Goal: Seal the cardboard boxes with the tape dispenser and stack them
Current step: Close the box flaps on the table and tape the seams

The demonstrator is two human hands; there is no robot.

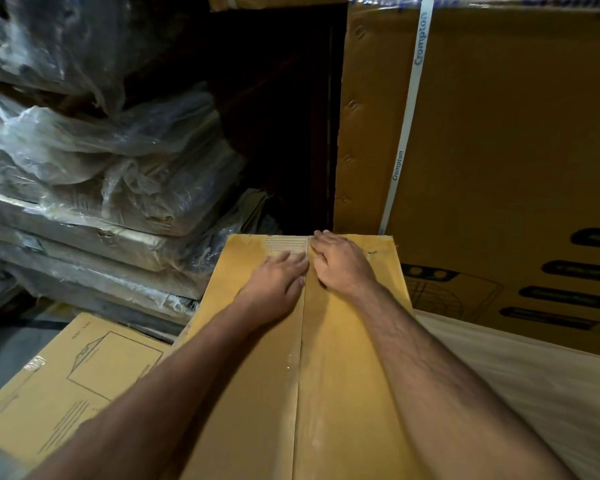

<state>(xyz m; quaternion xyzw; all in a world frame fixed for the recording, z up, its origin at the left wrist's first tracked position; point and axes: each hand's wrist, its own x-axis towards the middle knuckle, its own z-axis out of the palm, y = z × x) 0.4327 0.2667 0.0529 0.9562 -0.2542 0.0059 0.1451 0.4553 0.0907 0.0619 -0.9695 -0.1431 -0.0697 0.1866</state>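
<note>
A long yellow-brown cardboard box [347, 375] lies in front of me with its two top flaps closed along a centre seam. My left hand [278, 282] lies flat on the left flap near the far end, fingers spread toward the seam. My right hand [340, 259] presses on the right flap just beyond it, fingers bent over the seam near the far edge. A torn patch of bare corrugation [286, 244] shows beside the fingers. No tape dispenser is visible.
A printed cardboard box [66, 386] lies lower left. Plastic-wrapped bundles [94, 188] pile up on the left. A tall strapped carton [499, 168] stands at the right, a pale panel [534, 382] beneath it. A dark gap [281, 133] lies straight ahead.
</note>
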